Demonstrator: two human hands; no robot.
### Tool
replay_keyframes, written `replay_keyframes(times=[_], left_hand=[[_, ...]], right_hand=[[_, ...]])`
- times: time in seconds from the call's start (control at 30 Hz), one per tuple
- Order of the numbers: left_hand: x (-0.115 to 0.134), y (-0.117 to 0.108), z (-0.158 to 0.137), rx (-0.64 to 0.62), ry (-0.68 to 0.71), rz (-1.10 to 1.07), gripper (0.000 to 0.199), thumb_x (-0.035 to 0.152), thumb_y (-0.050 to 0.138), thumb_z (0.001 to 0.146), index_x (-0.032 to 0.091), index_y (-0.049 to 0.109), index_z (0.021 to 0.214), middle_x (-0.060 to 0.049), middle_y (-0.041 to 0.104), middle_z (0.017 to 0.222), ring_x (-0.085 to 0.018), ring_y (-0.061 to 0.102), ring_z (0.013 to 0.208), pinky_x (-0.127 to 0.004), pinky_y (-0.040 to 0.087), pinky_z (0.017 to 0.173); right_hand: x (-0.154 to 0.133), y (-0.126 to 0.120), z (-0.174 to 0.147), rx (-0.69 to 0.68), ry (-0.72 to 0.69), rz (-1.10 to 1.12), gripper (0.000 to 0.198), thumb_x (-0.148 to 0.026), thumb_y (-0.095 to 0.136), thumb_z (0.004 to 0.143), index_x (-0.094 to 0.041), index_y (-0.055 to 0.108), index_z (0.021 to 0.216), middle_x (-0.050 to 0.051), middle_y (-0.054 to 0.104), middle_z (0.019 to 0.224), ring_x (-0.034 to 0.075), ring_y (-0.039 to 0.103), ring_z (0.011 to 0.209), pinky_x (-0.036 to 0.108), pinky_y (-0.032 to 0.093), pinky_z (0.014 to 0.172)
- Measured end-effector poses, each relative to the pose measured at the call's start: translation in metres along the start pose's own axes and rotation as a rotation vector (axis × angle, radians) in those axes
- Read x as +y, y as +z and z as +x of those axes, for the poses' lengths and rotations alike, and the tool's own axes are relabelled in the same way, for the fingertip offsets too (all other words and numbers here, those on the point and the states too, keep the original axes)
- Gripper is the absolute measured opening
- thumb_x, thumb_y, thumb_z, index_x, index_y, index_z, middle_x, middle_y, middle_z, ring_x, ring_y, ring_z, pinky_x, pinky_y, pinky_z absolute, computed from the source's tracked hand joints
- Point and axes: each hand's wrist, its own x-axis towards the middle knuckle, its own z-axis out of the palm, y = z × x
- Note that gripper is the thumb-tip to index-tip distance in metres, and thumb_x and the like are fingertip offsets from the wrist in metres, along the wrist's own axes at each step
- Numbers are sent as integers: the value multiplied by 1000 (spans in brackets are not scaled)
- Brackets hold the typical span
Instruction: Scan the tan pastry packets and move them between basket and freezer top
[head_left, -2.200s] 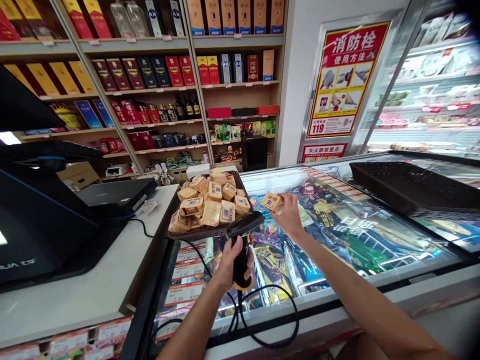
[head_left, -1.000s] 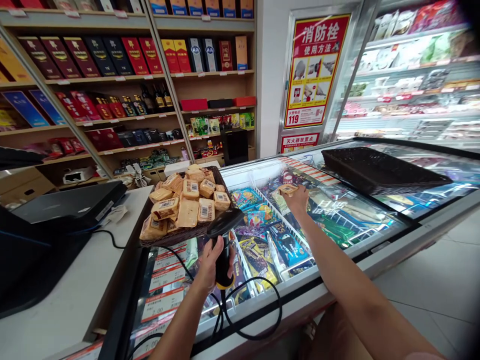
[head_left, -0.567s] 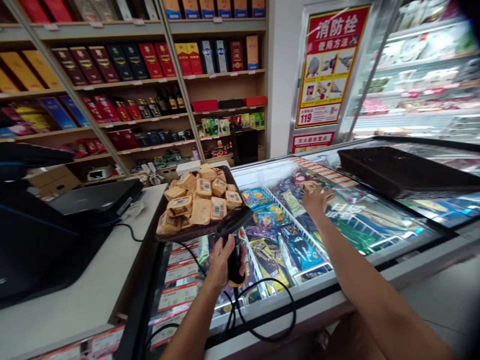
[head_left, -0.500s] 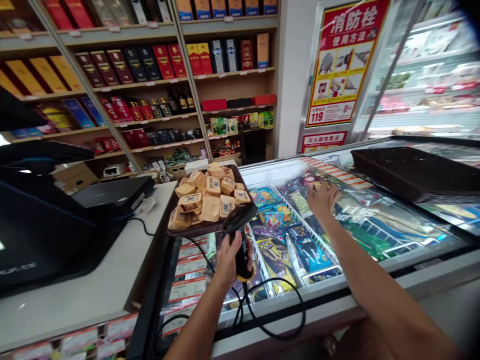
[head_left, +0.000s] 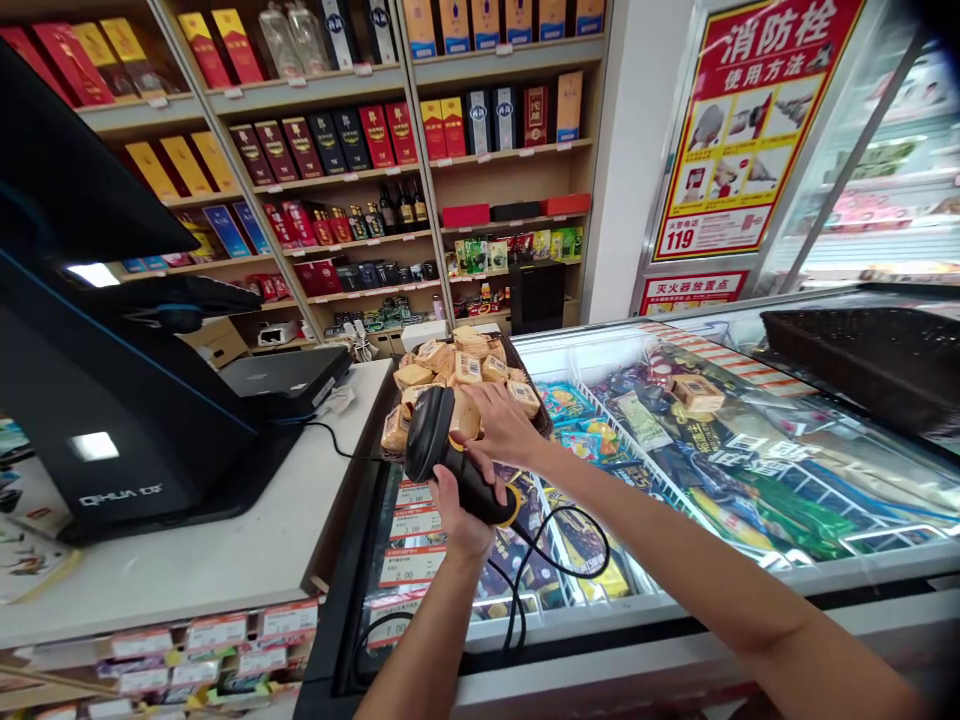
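While the freezer (head_left: 585, 668) flanks the "QIHUA" terminal (head_left: 120, 400), a basket (head_left: 517, 357) sits at the freezer's far left corner — left fingers (head_left: 448, 492) wrapped round the scanner (head_left: 429, 430), right fingers (head_left: 486, 402) on a packet (head_left: 464, 412) inside, hold unclear — one label (head_left: 409, 567) reading "2.00".

Shop with shelves (head_left: 502, 182) and till (head_left: 135, 400)
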Motion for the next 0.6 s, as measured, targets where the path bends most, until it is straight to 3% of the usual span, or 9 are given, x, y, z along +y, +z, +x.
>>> replay_keyframes(times=[0.1, 0.2, 0.33, 0.43, 0.6], left_hand=[[2, 0, 1, 28, 14, -10, 52, 68, 66, 79, 25, 58, 106, 3, 52, 69, -9, 45, 50, -18, 38, 38], [2, 2, 0, -8, -16, -24, 51, 67, 66, 79, 24, 58, 105, 3, 51, 68, -9, 44, 49, -18, 39, 37], [0, 4, -3, -108, -81, -31, 50, 65, 67, 80, 23, 58, 105, 3, 52, 69, -8, 44, 47, -17, 39, 35], [-5, 5, -5, -197, -205, -9, 48, 63, 66, 82, 21, 57, 104, 2, 55, 70, -7, 45, 44, -16, 37, 33], [-14, 2, -5, -329, -547, 63, 43, 59, 60, 88, 18, 57, 99, 4, 54, 59, -6, 42, 36, -16, 36, 33]], right_hand=[[-4, 8, 1, 51, 21, 71, 76, -44, 74, 77, -12, 47, 140, 18, 54, 129, 33, 46, 121, 53, 42, 106], [1, 0, -1, 171, 71, 224, 77, -44, 81, 68, -17, 50, 134, 15, 54, 128, 32, 47, 123, 53, 42, 107], [27, -27, -17, 281, 343, 597, 75, -46, 84, 64, -25, 48, 126, 9, 57, 123, 26, 59, 110, 47, 53, 96], [59, -50, -44, 373, 452, 855, 81, -47, 85, 63, -32, 41, 130, 5, 58, 123, 23, 63, 107, 42, 54, 93], [107, -80, -96, 364, 478, 890, 88, -44, 89, 59, -32, 42, 133, 9, 51, 140, 27, 56, 124, 42, 49, 101]])
